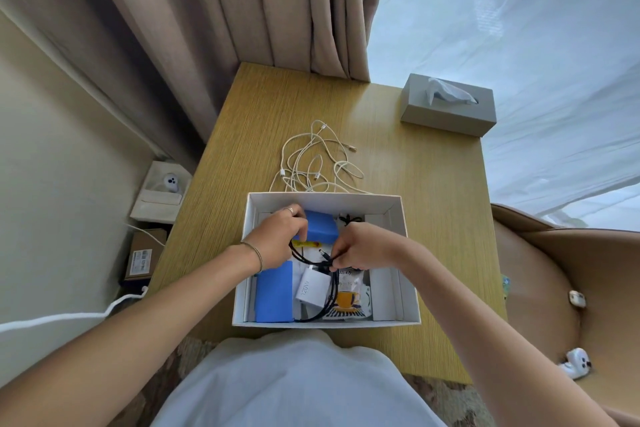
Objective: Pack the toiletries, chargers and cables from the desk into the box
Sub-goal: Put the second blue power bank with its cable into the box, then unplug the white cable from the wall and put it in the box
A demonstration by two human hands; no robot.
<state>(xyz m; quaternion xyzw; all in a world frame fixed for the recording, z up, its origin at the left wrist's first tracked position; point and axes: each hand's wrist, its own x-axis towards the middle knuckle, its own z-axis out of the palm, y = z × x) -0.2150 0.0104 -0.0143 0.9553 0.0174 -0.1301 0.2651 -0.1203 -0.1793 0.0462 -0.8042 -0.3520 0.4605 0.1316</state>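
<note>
- Wooden tabletop (pixel 433 218) by curtains.
- Left hand (pixel 277 241) and right hand (pixel 360 250) both pinch black cable (pixel 329 291) over white box (pixel 410 291).
- Inside: white charger (pixel 310 288), blue packs.
- White cables (pixel 311 163) loose at 12 o'clock, tissue box (pixel 450 114) at 2.

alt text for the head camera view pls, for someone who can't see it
Seen from above, a person's left hand and right hand hold a black cable over an open white box holding a white charger and blue packs. A tangle of white cables lies on the wooden desk beyond it, near a grey tissue box.
</note>
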